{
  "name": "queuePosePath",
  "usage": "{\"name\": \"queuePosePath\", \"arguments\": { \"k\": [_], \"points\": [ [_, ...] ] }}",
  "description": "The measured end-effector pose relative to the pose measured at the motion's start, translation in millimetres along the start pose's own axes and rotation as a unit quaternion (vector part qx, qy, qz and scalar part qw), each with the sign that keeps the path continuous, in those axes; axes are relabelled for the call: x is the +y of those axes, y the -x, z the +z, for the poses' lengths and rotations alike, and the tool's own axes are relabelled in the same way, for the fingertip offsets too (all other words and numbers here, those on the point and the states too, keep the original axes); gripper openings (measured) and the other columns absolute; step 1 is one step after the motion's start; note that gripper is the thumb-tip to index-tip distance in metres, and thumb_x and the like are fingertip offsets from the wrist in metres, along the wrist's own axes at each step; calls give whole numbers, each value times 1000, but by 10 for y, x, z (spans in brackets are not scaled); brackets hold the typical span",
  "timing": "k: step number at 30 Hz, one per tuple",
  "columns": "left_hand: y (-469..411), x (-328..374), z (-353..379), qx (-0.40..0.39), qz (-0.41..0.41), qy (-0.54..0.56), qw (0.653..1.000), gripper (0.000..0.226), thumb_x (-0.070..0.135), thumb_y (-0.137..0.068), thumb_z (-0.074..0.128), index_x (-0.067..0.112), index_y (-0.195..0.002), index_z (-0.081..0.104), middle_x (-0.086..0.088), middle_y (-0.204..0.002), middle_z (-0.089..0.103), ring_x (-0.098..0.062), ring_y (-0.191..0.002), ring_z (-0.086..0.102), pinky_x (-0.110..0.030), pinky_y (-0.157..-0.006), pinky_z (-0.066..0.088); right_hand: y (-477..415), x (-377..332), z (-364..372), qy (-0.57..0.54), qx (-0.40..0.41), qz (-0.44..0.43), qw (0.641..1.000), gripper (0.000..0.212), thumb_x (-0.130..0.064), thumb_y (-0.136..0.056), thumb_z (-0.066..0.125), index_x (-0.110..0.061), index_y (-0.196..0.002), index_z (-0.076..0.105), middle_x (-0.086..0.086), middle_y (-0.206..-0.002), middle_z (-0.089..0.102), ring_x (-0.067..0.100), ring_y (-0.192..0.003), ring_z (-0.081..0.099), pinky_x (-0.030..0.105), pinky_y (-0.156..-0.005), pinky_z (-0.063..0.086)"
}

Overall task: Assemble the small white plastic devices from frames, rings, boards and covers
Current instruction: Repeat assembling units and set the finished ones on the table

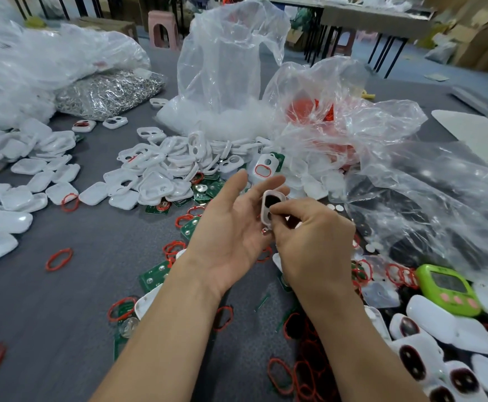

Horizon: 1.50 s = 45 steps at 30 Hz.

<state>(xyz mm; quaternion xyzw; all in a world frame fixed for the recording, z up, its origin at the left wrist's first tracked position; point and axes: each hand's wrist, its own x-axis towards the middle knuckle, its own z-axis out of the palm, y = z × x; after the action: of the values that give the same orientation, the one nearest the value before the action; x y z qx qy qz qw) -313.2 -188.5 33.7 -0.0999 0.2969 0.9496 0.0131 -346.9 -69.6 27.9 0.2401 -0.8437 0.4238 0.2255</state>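
Hands over grey table point(77, 285), left hand point(231, 227) palm-up with fingers spread, right hand point(309, 236) pinching small white plastic frame point(268, 204), red rubber rings point(59, 259) scattered nearby.

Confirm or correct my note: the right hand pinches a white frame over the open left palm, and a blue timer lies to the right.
Wrong in one point: the head view shows the timer is green, not blue. The right hand does pinch the white frame over the open left hand.
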Motion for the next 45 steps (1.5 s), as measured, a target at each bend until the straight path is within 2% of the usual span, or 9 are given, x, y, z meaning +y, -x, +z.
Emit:
{"name": "queuePosePath", "arguments": {
  "k": [4, 8, 13, 17, 22, 28, 37, 41, 45],
  "points": [
    [-15, -13, -3, 2, 11, 9, 1000, 64, 52, -87, 54, 8, -133, 60, -17, -143, 56, -27, -121, 53, -46, -120, 31, 16, -3, 7, 13, -23, -3, 1000, 10, -15, -83, 75, -23, -84, 82, -2, -77, 76, 16, -66, 67, 35, -63, 55],
    [-45, -6, -44, 15, 23, 35, 999, 56, 50, -86, 57, 7, -122, 64, -12, -126, 60, -26, -116, 57, -44, -114, 39, 21, -17, 14, -8, -46, 20, 999, 14, -17, -80, 73, -25, -87, 83, -4, -81, 77, 12, -72, 66, 27, -68, 52],
    [-72, 7, -104, -11, 27, 93, 995, 57, 47, -83, 63, 6, -123, 63, -13, -128, 57, -29, -120, 51, -45, -122, 27, -36, -3, -31, 3, -78, 34, 996, 21, -14, -83, 76, -27, -96, 84, -9, -89, 74, 13, -95, 61, 15, -86, 42],
    [-84, 7, -124, -16, 42, 130, 990, 49, 43, -84, 64, 3, -113, 65, -17, -131, 56, -31, -119, 51, -48, -125, 23, -21, -38, -67, 1, -165, 41, 985, 43, -18, -82, 62, -37, -118, 76, -11, -80, 67, 9, -75, 59, 28, -76, 52],
    [-48, 52, -145, -24, 64, 182, 981, 44, 43, -92, 57, 4, -112, 60, -22, -134, 59, -35, -126, 51, -44, -125, 22, -6, -70, -57, -25, -192, 55, 980, 54, -22, -76, 56, -43, -124, 72, -22, -61, 53, -2, -63, 54, 7, -62, 39],
    [-20, 73, -130, -22, 80, 165, 983, 42, 43, -96, 51, 6, -112, 59, -23, -134, 59, -36, -125, 53, -46, -121, 32, 10, -138, -66, 18, -174, -10, 984, 52, -12, -81, 70, -35, -128, 72, -21, -89, 54, 12, -96, 54, 38, -93, 49],
    [-40, 132, -178, 3, 115, 130, 985, 32, 35, -95, 48, 7, -103, 61, -20, -128, 58, -34, -118, 55, -52, -123, 27, 88, -124, -44, 222, -353, -84, 905, 98, -18, -87, 54, -51, -156, -8, -3, -116, 39, 24, -108, 43, 39, -93, 38],
    [-26, 150, -164, 7, 105, 112, 988, 37, 38, -99, 45, 6, -109, 61, -22, -137, 58, -35, -122, 57, -51, -121, 32, 2, -16, -7, 69, -312, -50, 946, 74, -18, -96, 60, -49, -156, 30, -10, -128, 46, 15, -117, 45, 20, -104, 35],
    [-14, 151, -112, 14, 91, 130, 987, 41, 37, -97, 51, 1, -112, 62, -27, -146, 52, -38, -132, 56, -49, -120, 36, -57, 41, -28, -110, -216, 33, 970, 75, -10, -82, 65, -58, -139, 52, -23, -110, 63, -1, -101, 59, 0, -84, 39]
  ]
}}
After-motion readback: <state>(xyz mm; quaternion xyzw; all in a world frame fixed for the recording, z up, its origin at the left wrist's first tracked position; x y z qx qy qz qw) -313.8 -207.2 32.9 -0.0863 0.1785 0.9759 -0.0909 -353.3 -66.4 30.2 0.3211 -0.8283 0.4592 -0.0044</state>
